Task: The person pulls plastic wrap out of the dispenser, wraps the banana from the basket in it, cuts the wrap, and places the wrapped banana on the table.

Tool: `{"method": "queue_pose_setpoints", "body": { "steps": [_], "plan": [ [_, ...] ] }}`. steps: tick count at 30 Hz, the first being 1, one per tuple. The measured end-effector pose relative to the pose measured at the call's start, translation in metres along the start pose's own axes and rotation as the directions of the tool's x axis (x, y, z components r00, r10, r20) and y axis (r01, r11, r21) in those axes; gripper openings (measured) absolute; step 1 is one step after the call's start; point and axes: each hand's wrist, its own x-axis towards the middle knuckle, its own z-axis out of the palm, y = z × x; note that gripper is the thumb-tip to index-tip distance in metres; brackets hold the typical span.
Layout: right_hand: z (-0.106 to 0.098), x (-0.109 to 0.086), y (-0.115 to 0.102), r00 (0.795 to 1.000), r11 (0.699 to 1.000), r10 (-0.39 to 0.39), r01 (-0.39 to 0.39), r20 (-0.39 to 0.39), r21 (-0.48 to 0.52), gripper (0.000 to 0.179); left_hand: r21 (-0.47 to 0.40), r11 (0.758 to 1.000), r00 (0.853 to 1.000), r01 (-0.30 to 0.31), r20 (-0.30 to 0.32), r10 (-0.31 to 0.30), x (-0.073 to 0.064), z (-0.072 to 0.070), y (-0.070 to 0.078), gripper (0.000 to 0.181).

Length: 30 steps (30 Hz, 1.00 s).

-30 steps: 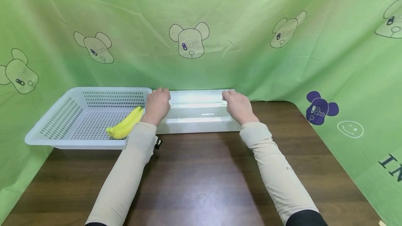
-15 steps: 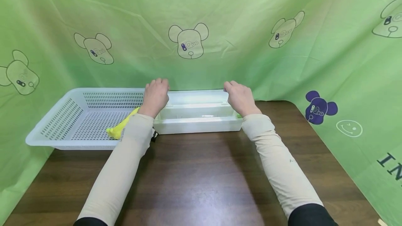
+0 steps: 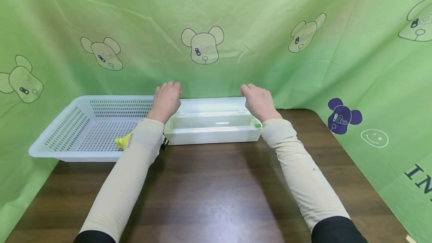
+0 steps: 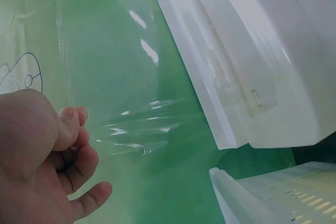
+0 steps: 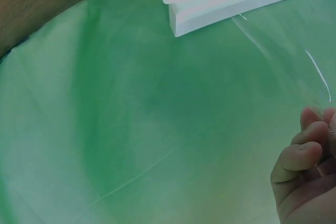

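Note:
In the head view, a white cling film dispenser lies at the back of the table, its clear lid dropped over the front part. My left hand is raised over the dispenser's left end, and my right hand over its right end. Clear cling film stretches from the dispenser to my left fingers in the left wrist view, with creases near that hand. Thumb and fingertips pinch its edge there. The right wrist view shows my right fingertips pinching the film's other corner, partly cut off by the frame.
Left of the dispenser stands a pale plastic basket with slotted walls. Yellow bananas lie in it, mostly hidden behind my left sleeve. A green curtain hangs close behind, and the brown wooden table stretches out in front.
Both hands have risen and moved away from me, off the dispenser's level, drawing film with them. My left hand has also shifted slightly left, and my sleeve covers more of the bananas.

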Motion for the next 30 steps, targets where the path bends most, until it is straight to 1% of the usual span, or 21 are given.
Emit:
{"method": "queue_pose_setpoints", "body": {
  "steps": [7,12,16,20,30],
  "plan": [
    [-0.002,0.003,0.003,1.0,1.0,-0.014,0.014,0.0,-0.006,0.025,0.009,1.0,1.0,-0.012,0.009,0.012,0.003,-0.002,-0.001,0.012],
    [-0.005,0.006,0.004,1.0,1.0,-0.01,0.01,0.011,-0.005,0.025,0.006,1.0,1.0,-0.011,0.01,0.011,0.005,-0.004,-0.002,0.012],
    [-0.006,0.009,0.004,1.0,1.0,-0.011,0.011,0.003,-0.004,0.026,0.001,1.0,1.0,-0.014,-0.002,0.014,0.006,-0.006,-0.003,0.015],
    [-0.009,0.011,0.005,1.0,1.0,-0.015,0.015,0.001,-0.003,0.025,-0.003,1.0,1.0,-0.023,-0.019,0.023,0.007,-0.009,-0.003,0.011],
    [-0.021,0.018,0.004,0.999,1.0,0.009,-0.009,0.05,-0.012,0.027,0.0,1.0,0.999,-0.027,-0.047,0.027,0.01,-0.016,-0.002,0.008]
  ]
}}
